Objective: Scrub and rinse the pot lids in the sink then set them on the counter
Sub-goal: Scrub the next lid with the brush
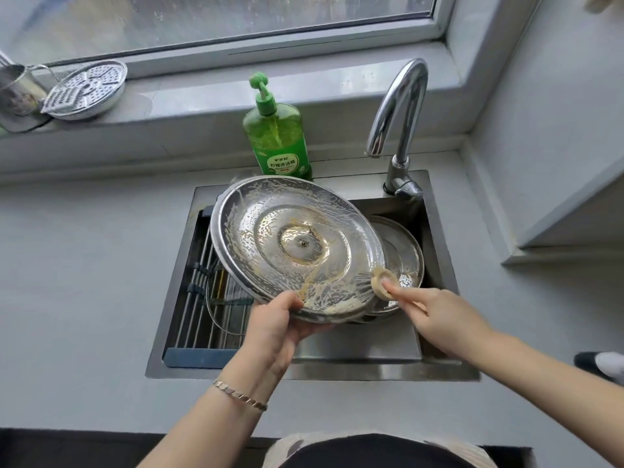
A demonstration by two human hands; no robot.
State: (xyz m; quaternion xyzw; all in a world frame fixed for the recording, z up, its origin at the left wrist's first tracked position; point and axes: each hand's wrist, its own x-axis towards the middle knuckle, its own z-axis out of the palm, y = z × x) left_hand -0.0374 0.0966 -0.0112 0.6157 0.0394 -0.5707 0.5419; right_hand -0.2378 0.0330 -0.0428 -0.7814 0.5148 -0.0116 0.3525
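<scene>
A large steel pot lid (293, 244), underside up and streaked with soapy foam, is tilted over the sink (439, 231). My left hand (277, 325) grips its near rim from below, thumb on the inner face. My right hand (435, 309) pinches a small beige scrubbing pad (381, 282) against the lid's right rim. A second steel lid (405, 261) lies in the sink beneath and to the right, partly hidden by the big lid.
A drain rack (206, 298) spans the sink's left side, with a glass lid's rim (219, 319) lying on it. A green dish-soap bottle (277, 136) and the faucet (398, 123) stand behind the sink. A perforated steel tray (87, 89) and a steel cup (18, 92) sit on the windowsill. Grey counter (84, 265) surrounds the sink.
</scene>
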